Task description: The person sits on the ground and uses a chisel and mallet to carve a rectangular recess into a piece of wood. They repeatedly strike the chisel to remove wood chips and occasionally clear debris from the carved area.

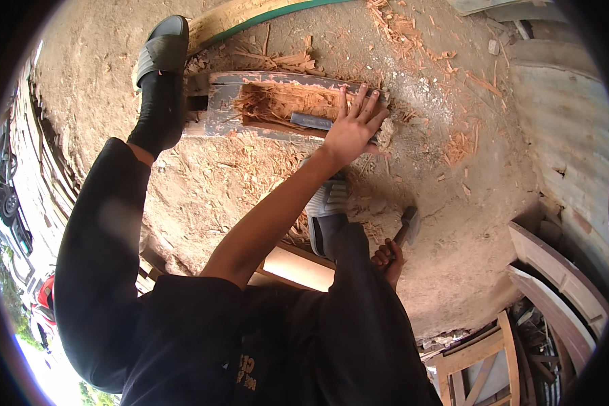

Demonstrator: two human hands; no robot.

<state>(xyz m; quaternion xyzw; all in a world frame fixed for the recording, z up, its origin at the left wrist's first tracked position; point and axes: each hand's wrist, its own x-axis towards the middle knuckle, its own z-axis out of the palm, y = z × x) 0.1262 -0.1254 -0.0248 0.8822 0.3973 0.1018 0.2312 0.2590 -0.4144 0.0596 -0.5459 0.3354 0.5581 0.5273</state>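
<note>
Left grip (355, 130) spread, right end of hollowed timber (224, 103) beneath; right grip (389, 260) clenched around dark-headed tool (406, 227)

Grey with worn pinkish patches on the wood block (224, 108), upper middle of the frame; orange-brown inside its hollow (287, 101). Dark grey on the bar (311, 121). Green along one edge of the tan plank (227, 17), top. Lined grey on the sandal (162, 54), upper left; plain black on sock (158, 111) and trousers (101, 230) below. Pale orange on the shavings (459, 149), upper right.
</note>
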